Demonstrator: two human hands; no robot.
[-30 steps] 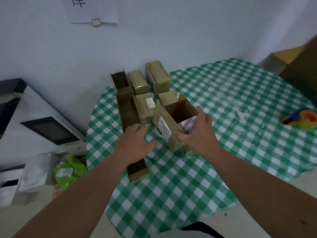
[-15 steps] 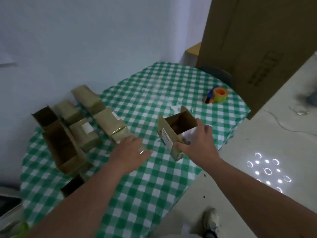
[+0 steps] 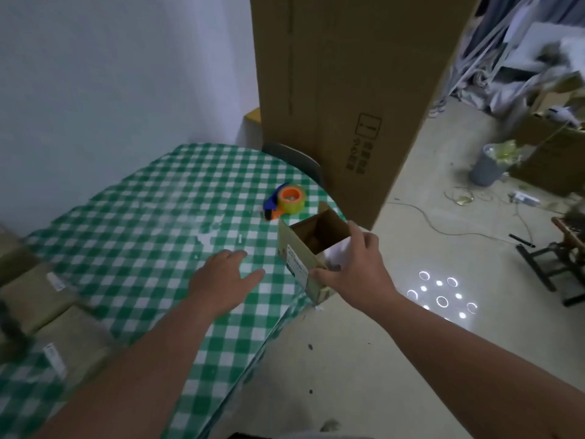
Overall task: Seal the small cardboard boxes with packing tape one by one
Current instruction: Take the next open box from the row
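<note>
A round table under a green-and-white checked cloth (image 3: 133,236) stands against a pale wall, with a bare concrete floor falling away to the right. At the far left edge, blurred, lie several small brown boxes (image 3: 41,299); whether they are taped cannot be told from here. Moving right, the left hand (image 3: 221,277) hovers low over the cloth with its fingers spread and relaxed, holding nothing. Beyond it, near the table's far edge, sits the tape dispenser (image 3: 286,201), an orange and blue holder carrying a roll of yellowish tape, well apart from both hands. Just right of the left hand, the right hand (image 3: 354,270) grips a small open cardboard box (image 3: 311,248), thumb on the near corner and fingers curled over the far wall; the box is tilted, its top flaps unfolded, hanging at the table's edge, partly over the floor. A tall cardboard carton (image 3: 342,90) leans behind the table, and clutter, including a grey bucket (image 3: 486,166), spreads across the floor at far right. The step in hand appears to be bringing this box to a working spot. It would go best if the box were set down flat on the cloth, well inside the edge and near the dispenser, the flaps folded shut and pinned by the left hand, leaving the right free to fetch the tape and run it along the seam.
</note>
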